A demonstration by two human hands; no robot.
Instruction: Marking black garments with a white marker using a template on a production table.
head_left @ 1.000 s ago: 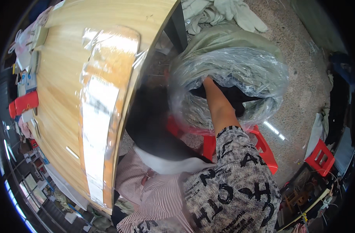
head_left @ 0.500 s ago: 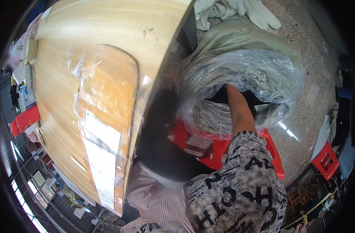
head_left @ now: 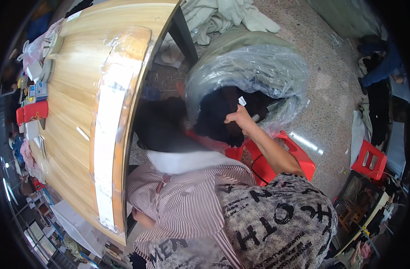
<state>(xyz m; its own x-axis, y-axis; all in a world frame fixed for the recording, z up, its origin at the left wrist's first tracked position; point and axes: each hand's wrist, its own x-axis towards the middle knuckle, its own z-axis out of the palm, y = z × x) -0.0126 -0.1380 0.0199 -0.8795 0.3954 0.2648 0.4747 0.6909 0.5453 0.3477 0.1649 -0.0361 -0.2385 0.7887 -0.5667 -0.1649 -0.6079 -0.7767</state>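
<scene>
My right hand (head_left: 238, 117) is shut on a black garment (head_left: 216, 119) with a small white tag, holding it at the mouth of a large clear plastic bag (head_left: 254, 74). The bag sits inside a green sack (head_left: 234, 40) on the floor and more dark cloth shows inside it. My left hand (head_left: 141, 218) pokes out of a striped sleeve low down, close to the edge of the wooden table (head_left: 74, 98). Its fingers are hidden, so its grip is unclear.
A red plastic stool (head_left: 299, 157) stands under my right arm, and a second red stool (head_left: 368, 161) is to the right. Pale cloths (head_left: 223, 15) lie on the speckled floor. A plastic-wrapped strip (head_left: 110, 121) runs along the table edge, and small items crowd the table's far left.
My right hand has drawn back out of the bag's opening toward me, bringing the black garment up with it. The view has shifted so the bag sits more to the centre.
</scene>
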